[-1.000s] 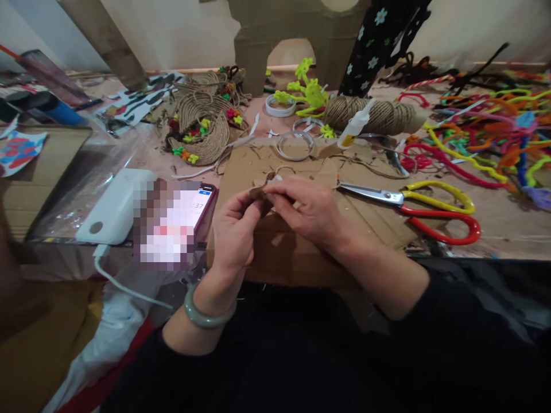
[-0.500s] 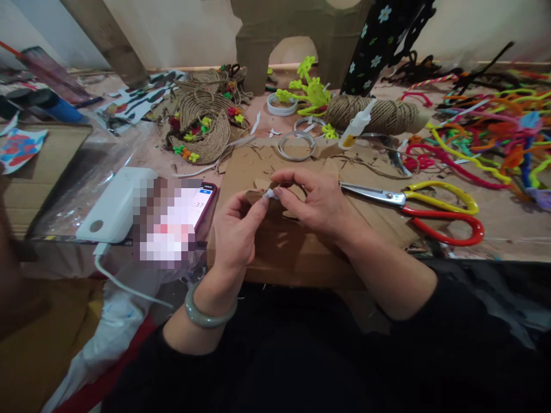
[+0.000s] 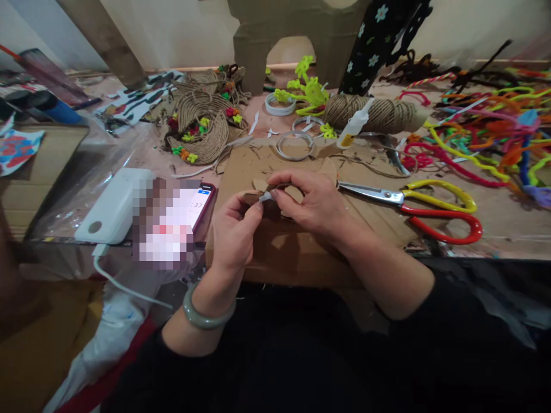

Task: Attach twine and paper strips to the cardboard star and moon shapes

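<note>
A small white piece (image 3: pixel 267 196), its exact form too small to tell, is held over the flat cardboard sheet (image 3: pixel 275 252), pinched by the 2 hands at their fingertips. It is clamped by the thumb and fingers of the left hand (image 3: pixel 235 229), where a brown cut piece (image 3: pixel 251 197) is also gripped, and by those of the right hand (image 3: pixel 316 203). More brown shapes are partly hidden behind the right fingers. Just right of that hand, the way is blocked by scissors (image 3: pixel 391 197) with 1 yellow and 1 red handle. Beyond the hands are found a thin ring (image 3: pixel 297 157), a glue bottle (image 3: pixel 353 131) and a roll of twine (image 3: pixel 379 115); a phone (image 3: pixel 200 206) and a white power bank (image 3: pixel 114 206) are set to the left. The forearms are angled inward from the lower corners, the left wrist circled by a bangle (image 3: pixel 204 320), with the fingers bent and the thumbs nearly meeting. Bare cardboard is seen between hands and ring, and its front edge is reached just before the dark clothing (image 3: pixel 301 344).
</note>
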Available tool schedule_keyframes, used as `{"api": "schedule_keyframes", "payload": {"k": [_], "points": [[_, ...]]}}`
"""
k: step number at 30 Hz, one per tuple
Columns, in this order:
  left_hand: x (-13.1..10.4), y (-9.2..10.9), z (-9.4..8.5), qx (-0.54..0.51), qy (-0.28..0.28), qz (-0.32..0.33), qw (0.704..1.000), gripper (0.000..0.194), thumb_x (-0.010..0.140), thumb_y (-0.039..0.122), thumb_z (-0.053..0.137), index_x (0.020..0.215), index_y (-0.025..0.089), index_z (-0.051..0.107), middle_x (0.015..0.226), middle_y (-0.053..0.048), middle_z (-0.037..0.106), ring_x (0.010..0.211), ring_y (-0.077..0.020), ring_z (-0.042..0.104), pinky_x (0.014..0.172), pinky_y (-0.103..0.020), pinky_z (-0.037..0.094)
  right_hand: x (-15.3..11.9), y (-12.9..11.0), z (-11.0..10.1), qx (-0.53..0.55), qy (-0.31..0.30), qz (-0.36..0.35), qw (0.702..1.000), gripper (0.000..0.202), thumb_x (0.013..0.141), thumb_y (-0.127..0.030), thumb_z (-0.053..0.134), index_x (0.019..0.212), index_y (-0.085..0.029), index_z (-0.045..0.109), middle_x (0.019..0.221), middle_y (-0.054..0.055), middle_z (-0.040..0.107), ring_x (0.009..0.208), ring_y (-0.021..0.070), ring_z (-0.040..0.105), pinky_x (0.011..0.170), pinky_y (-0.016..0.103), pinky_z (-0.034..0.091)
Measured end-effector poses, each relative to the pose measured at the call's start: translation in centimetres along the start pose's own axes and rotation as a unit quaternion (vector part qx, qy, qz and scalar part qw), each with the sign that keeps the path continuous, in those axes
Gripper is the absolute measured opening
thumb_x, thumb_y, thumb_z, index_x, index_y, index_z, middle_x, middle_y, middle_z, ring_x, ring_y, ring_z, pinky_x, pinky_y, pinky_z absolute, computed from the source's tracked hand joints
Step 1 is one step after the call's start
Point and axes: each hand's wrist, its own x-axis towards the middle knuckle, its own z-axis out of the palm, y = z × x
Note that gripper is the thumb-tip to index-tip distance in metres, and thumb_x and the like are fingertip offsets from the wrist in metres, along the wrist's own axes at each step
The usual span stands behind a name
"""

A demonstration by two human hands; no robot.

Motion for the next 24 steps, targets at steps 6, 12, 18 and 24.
{"api": "schedule_keyframes", "payload": {"k": [6,12,18,24], "points": [[-0.04,0.15,0.19,-0.024,0.001,-0.008,1.0,0.01,0.072,0.023,0.077,0.079,0.019,0.07,0.077,0.001,0.07,0.072,-0.0096,0.065,0.072,-0.021,0.054,-0.09,-0.06,0.05,-0.005,-0.003,-0.009,1.0,0.017,0.084,-0.024,0.053,0.091,-0.02,0.067,0.088,0.002,0.071,0.082,0.014,0.064,0.079,0.03,0.05],[-0.09,0.12,0.08,-0.023,0.003,-0.015,1.0,0.012,0.072,0.027,0.078,0.078,0.019,0.071,0.076,0.0,0.07,0.072,-0.0098,0.065,0.072,-0.022,0.053,-0.09,-0.06,0.01,0.001,-0.001,-0.012,1.0,0.016,0.083,-0.022,0.053,0.091,-0.02,0.067,0.087,0.002,0.071,0.081,0.0132,0.063,0.079,0.028,0.049],[0.06,0.06,0.0,-0.021,0.002,-0.035,0.999,0.02,0.068,0.03,0.08,0.081,0.019,0.072,0.081,-0.001,0.073,0.075,-0.012,0.066,0.077,-0.025,0.054,0.05,-0.02,-0.16,0.03,0.009,0.035,0.999,0.018,0.084,-0.026,0.052,0.092,-0.018,0.066,0.088,0.002,0.07,0.079,0.0131,0.062,0.076,0.028,0.049],[0.1,0.18,0.14,-0.037,-0.003,-0.034,0.999,0.016,0.069,0.028,0.08,0.076,0.019,0.07,0.077,0.001,0.071,0.071,-0.0091,0.064,0.073,-0.021,0.052,0.09,-0.34,-0.41,0.065,0.008,0.027,0.997,0.013,0.082,-0.024,0.053,0.089,-0.018,0.062,0.083,0.001,0.068,0.077,0.0117,0.061,0.074,0.027,0.048]]}}
